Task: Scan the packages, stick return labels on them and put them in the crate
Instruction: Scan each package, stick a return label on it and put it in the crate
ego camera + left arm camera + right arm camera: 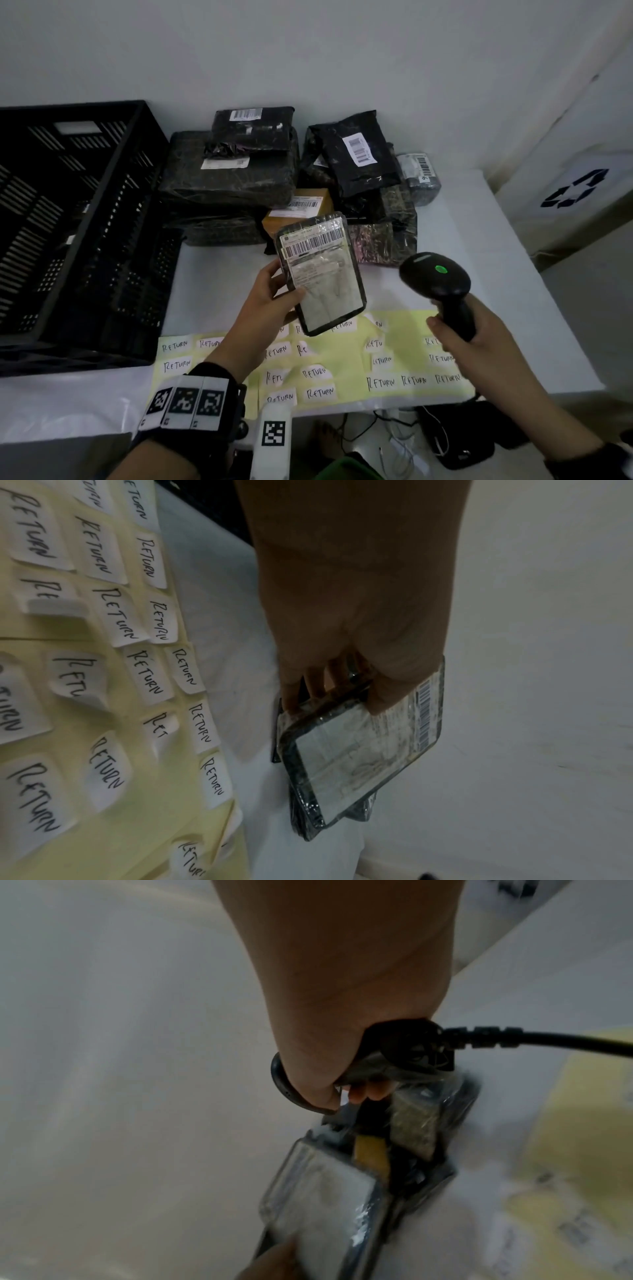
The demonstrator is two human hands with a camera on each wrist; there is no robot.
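The small wrapped package (320, 270) is up off the table, label side facing me, gripped by my left hand (274, 294) with the thumb on its front. Behind it lies the heap of packages (287, 178); the crate (68, 226) stands left, the return labels (315, 373) below. My right hand (469, 339) clasps the scanner (436, 277), apparently aimed at the barcode.

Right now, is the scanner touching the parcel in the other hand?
Apart. The head view shows bare table between the scanner, gripped by the right hand, and the parcel, held up by the left hand.
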